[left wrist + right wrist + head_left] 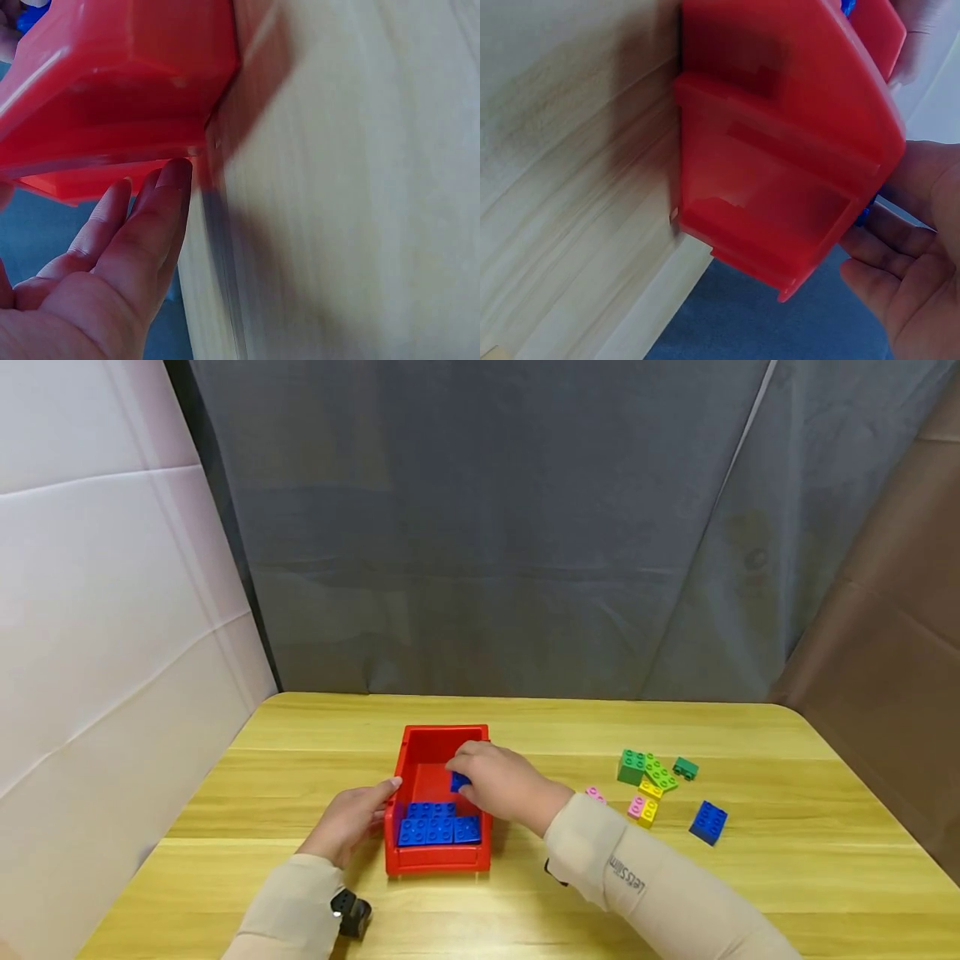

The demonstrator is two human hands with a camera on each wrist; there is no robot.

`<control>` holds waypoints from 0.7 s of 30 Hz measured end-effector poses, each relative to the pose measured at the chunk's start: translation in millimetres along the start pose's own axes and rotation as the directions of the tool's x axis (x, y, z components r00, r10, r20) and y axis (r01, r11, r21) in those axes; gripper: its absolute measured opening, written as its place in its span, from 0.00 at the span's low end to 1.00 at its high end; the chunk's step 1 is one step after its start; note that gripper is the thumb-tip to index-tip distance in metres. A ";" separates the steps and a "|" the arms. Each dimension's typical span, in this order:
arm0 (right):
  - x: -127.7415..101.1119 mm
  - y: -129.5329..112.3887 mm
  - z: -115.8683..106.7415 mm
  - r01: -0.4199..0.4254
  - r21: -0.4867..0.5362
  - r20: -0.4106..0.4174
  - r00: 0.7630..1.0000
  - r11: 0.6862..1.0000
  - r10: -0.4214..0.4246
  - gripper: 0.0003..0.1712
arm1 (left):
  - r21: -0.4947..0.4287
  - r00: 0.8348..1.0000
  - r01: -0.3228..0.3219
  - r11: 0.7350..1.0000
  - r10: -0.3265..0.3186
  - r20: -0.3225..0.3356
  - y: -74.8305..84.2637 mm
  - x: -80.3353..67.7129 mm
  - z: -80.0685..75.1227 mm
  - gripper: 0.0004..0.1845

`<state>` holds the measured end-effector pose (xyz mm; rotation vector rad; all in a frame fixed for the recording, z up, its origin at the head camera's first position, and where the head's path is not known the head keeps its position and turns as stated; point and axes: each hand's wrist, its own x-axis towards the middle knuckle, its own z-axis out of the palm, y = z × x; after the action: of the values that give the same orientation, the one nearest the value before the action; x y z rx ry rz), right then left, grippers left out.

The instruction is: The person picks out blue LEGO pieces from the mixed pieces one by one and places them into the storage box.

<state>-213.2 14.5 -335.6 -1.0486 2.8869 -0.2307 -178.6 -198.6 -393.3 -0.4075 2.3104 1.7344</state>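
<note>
A red plastic bin (438, 860) stands on the wooden table, with several blue toy bricks (439, 832) packed side by side at its near end. My left hand (348, 818) holds the bin's left side, thumb at the rim and the other fingers along the outer wall. Over the bin's right rim reaches my right hand (502, 781), pinching one blue brick (458, 782) inside the bin, beyond the packed bricks. Only a sliver of that brick shows past the fingers in the right wrist view, where the bin wall covers the rest.
Right of the bin lie a green brick (632, 767), a lime brick (661, 772), a small dark green piece (686, 768), pink and yellow bricks (642, 810) and a loose blue brick (708, 822). The right sleeve (592, 843) partly hides a pink brick (595, 794). A grey curtain (480, 568) hangs behind the table.
</note>
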 end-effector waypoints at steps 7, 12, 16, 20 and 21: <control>4.2 -0.4 1.2 0.017 -0.050 0.041 0.999 0.999 -0.015 0.24 | 0.004 1.000 -0.002 1.000 0.002 0.002 0.3 0.0 -0.1 0.39; 8.6 -3.2 2.9 0.034 -0.080 0.092 0.995 0.996 -0.027 0.21 | 0.013 1.000 0.009 1.000 -0.009 -0.004 1.2 -0.3 -0.3 0.39; 12.1 -5.6 4.2 0.046 -0.107 0.119 0.992 0.993 -0.033 0.19 | 0.010 1.000 0.012 1.000 -0.012 -0.007 1.3 -0.4 -0.5 0.40; 14.7 -7.3 5.3 0.061 -0.139 0.141 0.989 0.988 -0.041 0.18 | 0.009 1.000 0.025 1.000 -0.025 -0.008 1.2 -0.7 -1.2 0.40; 15.1 -7.6 5.5 0.066 -0.148 0.145 0.988 0.987 -0.045 0.18 | 0.011 1.000 0.029 1.000 -0.029 -0.008 1.2 -0.9 -1.4 0.40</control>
<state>-219.4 -1.7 -339.9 -1.1203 2.7864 0.0621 -178.2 -199.6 -391.5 -0.4439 2.3073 1.7085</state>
